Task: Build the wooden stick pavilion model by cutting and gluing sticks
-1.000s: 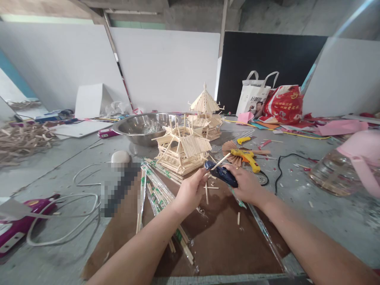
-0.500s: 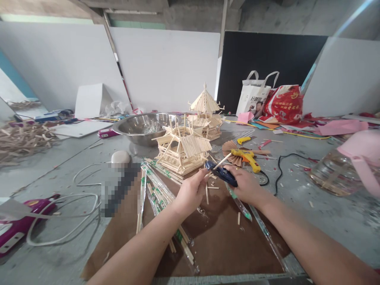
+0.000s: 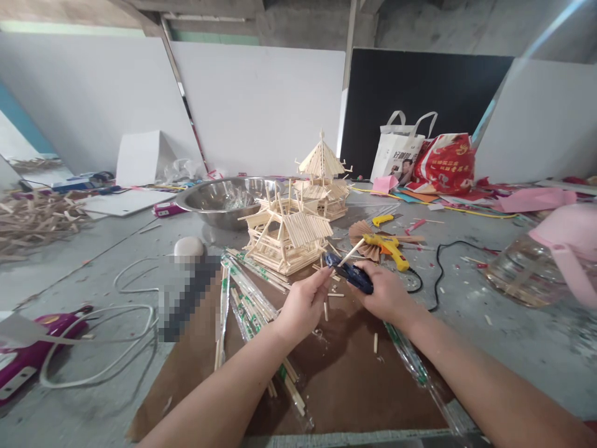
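Observation:
My right hand (image 3: 385,291) is closed around a dark blue hand tool (image 3: 357,277) that looks like a cutter or pliers. A thin wooden stick (image 3: 352,252) slants up across the tool's head. My left hand (image 3: 305,305) pinches at the near end of that stick, beside the tool's tip; its exact hold is partly hidden by the fingers. Just beyond the hands stands a small hexagonal pavilion model (image 3: 289,242) made of sticks, with one roof panel on it. A second stick pavilion (image 3: 321,177) with a pointed roof rises behind.
Plastic-wrapped chopsticks (image 3: 252,305) lie left on a brown sheet (image 3: 345,386); a clear wrapper (image 3: 410,354) lies under my right forearm. A yellow glue gun (image 3: 394,249) with a black cord is right. Also around: a metal basin (image 3: 209,211), a pink-lidded jug (image 3: 527,274), a purple power strip (image 3: 46,342).
My hands stay almost in place, the left fingers shifting slightly at the stick. The clear wrapper under my right forearm has slid and now lies closer to the arm.

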Demonstrator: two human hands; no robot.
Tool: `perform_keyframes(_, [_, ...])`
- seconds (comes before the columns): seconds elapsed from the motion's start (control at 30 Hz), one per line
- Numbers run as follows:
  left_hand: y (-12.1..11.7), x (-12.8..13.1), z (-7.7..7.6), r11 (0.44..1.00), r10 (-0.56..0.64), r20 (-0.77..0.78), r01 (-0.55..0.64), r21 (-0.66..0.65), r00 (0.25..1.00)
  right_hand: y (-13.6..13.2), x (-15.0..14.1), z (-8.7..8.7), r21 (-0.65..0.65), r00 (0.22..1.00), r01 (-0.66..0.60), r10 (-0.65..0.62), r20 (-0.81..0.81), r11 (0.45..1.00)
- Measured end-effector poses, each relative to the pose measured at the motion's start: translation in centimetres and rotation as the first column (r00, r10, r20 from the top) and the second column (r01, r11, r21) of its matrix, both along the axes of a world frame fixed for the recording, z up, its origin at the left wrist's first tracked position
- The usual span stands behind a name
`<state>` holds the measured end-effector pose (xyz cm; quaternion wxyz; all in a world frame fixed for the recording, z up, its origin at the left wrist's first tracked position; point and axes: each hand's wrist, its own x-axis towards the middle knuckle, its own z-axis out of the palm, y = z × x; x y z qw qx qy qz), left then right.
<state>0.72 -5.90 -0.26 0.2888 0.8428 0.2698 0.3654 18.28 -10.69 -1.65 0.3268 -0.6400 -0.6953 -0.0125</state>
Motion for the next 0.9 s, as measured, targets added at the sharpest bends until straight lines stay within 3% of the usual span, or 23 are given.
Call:
perform_keyframes(0.5, [-0.20, 0.24, -0.42, 0.997, 0.033, -0.009, -0.033, -0.065, 0.999, -0.16, -0.45, 0.95, -0.086, 0.997, 0.055, -0.050, 0.061, 0.995])
perform_keyframes(0.73, [-0.31, 0.50, -0.57, 0.980, 0.186, 0.017, -0.185, -0.074, 0.982, 0.00, -0.88, 0.82, -0.084, 0.992, 0.103, -0.097, 0.078, 0.991])
perform_keyframes(0.9, [-0.23, 0.53, -0.30, 0.985, 0.126, 0.089, -0.114, -0.128, 0.988, 0.05, -0.89, 0.68, -0.058, 0.999, 0.046, -0.045, 0.027, 0.997])
